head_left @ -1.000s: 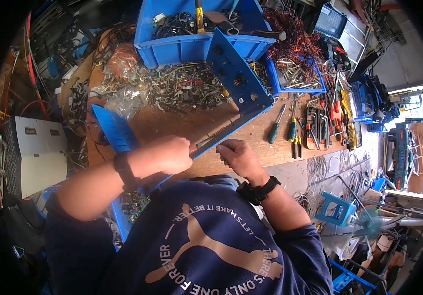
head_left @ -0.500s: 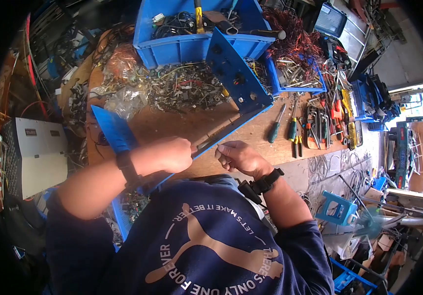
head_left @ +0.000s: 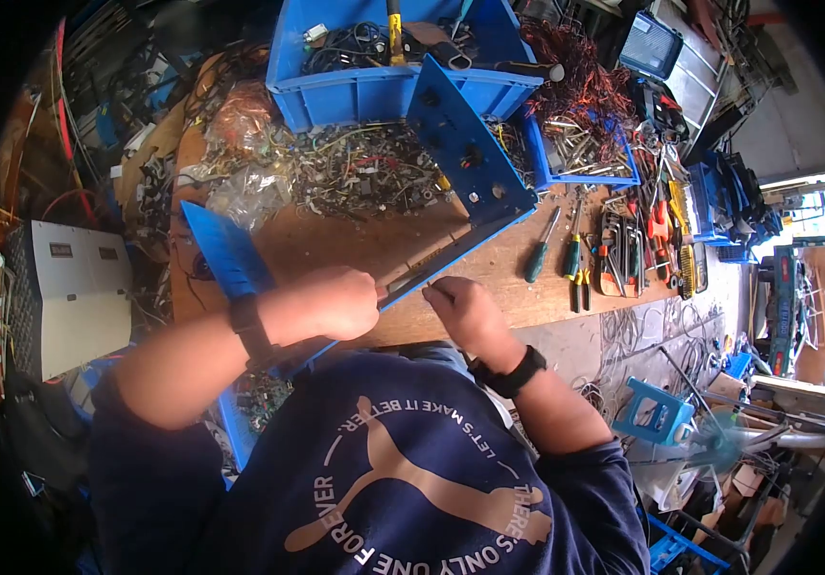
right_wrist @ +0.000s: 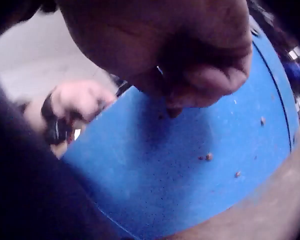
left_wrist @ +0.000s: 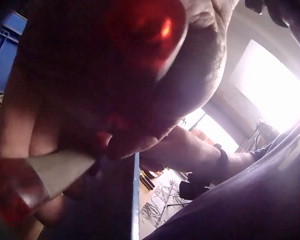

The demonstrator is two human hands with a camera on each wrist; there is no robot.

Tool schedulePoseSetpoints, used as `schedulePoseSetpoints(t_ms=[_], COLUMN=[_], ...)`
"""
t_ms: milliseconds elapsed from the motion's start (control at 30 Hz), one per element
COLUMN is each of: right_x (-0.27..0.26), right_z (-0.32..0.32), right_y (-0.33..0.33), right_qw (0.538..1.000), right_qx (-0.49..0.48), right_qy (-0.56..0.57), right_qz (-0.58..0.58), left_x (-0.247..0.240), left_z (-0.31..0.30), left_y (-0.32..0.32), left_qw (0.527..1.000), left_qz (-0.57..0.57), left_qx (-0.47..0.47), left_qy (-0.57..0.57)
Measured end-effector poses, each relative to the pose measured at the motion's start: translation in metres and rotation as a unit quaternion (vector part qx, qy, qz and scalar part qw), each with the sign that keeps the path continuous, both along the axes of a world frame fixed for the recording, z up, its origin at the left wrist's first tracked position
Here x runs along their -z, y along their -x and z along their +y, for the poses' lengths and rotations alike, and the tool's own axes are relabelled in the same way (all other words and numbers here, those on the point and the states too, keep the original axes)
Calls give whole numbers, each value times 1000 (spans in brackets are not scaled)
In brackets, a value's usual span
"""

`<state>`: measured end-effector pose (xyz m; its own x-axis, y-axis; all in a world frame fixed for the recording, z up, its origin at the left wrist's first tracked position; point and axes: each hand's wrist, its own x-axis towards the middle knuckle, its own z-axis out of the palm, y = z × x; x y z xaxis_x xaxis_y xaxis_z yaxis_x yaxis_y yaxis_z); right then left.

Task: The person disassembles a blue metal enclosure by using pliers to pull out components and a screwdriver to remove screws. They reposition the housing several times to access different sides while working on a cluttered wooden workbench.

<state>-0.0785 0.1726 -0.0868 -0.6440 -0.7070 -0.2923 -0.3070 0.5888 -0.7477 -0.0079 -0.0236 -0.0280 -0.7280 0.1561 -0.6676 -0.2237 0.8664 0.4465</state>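
Note:
A blue sheet-metal casing (head_left: 489,158) stands on the wooden table (head_left: 527,305), with two upright sides and a panel along the front edge. My left hand (head_left: 334,305) grips a red-and-cream handled tool (left_wrist: 62,172) on the inner side of that panel; its working end is hidden. A second glossy red part (left_wrist: 152,32) shows by the palm. On the outer face, my right hand (head_left: 470,314) has its fingers curled close against the blue metal, pinching a small brown piece (right_wrist: 174,112). Several rusty screw ends (right_wrist: 208,157) stick out of the panel nearby.
Behind the casing lies a heap of wires and scrap parts (head_left: 364,177), below a large blue bin (head_left: 336,103). A smaller blue bin (head_left: 585,177), screwdrivers (head_left: 539,251), pliers (head_left: 580,287) and hex keys (head_left: 620,251) are to the right. A cream metal box (head_left: 86,297) stands left.
My right hand turned at the wrist, fingers rolling outward and then back over, staying by the panel's edge. My left hand held its place, and the casing looks unmoved.

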Motion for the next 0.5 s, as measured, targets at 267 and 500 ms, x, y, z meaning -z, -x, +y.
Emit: schedulePoseSetpoints(t_ms=[267,500], right_x=[22,8], right_z=[13,0], right_y=[18,-5], right_qw=[767,953], right_qx=[81,-69], right_qy=[157,16], right_qz=[-617,295], left_x=[8,2], left_z=[-1,0], left_y=[-1,-1], left_qw=[1000,999], left_qz=[-11,-23], left_qx=[-7,-48], left_qy=[-7,-6])
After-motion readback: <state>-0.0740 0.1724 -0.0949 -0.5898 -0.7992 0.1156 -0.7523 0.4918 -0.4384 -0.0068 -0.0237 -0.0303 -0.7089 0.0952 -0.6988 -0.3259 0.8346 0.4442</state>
